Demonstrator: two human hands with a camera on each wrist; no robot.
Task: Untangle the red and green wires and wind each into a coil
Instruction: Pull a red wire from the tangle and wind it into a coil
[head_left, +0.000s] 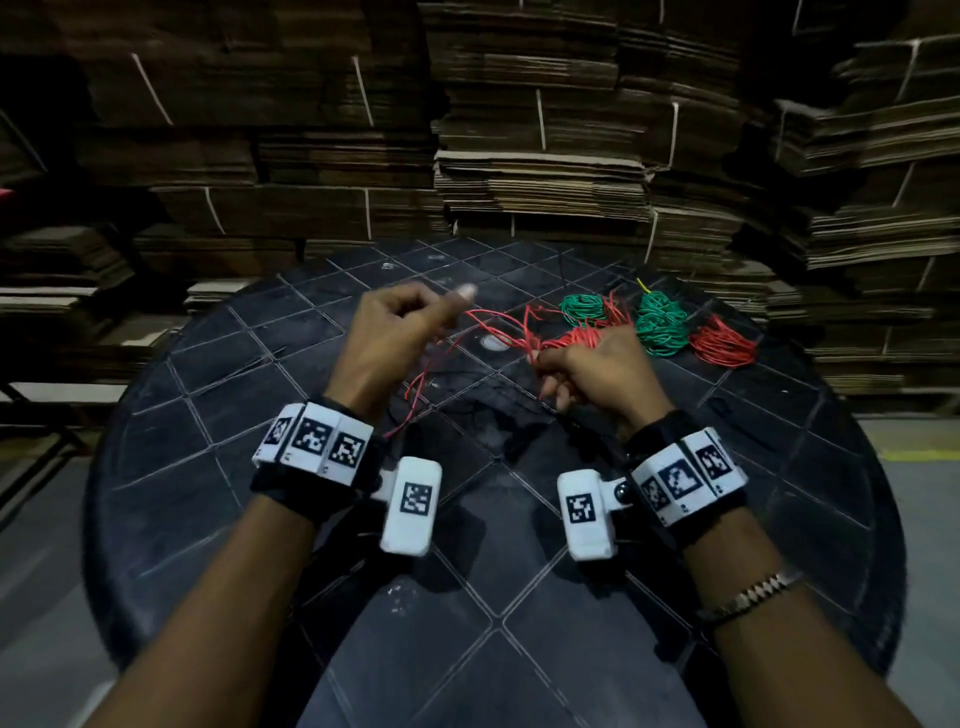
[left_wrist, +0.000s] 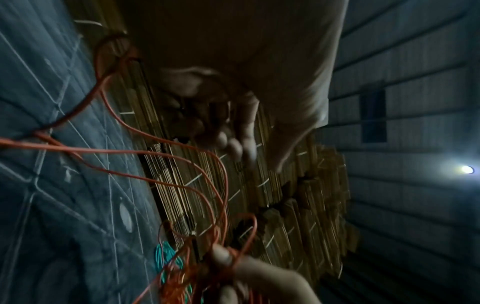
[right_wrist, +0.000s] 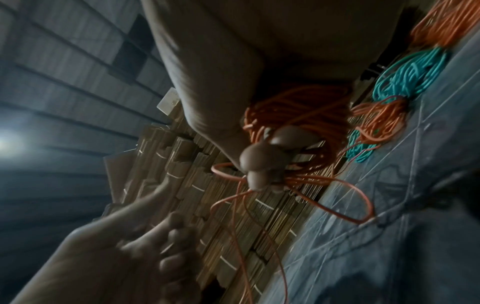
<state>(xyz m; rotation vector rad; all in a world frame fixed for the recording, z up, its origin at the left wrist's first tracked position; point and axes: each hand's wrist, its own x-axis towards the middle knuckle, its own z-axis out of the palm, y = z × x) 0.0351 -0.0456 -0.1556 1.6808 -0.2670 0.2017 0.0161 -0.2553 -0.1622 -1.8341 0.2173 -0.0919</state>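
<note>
A: Where do we find the thin red plastic-coated wire (head_left: 498, 332)?

B: Above the round black grid-patterned counter (head_left: 218, 415), strung between both hands.

A: Fingers?

B: Our right hand (head_left: 597, 374) clenches a red bundle. Our left hand (head_left: 395, 338) is curled and blurred; we cannot tell its grasp. Wound green coils (head_left: 660, 327) lie beyond.

A: The left hand (head_left: 395, 338) is smeared with blur in every view; whether its curled fingers pinch the red wire (head_left: 498, 332) can't be told.

B: And the right hand (head_left: 597, 374)?

A: Its fingers cover the middle of the red bundle (right_wrist: 298, 115). The wrist pictures' edges cut off the loose strands.
</note>
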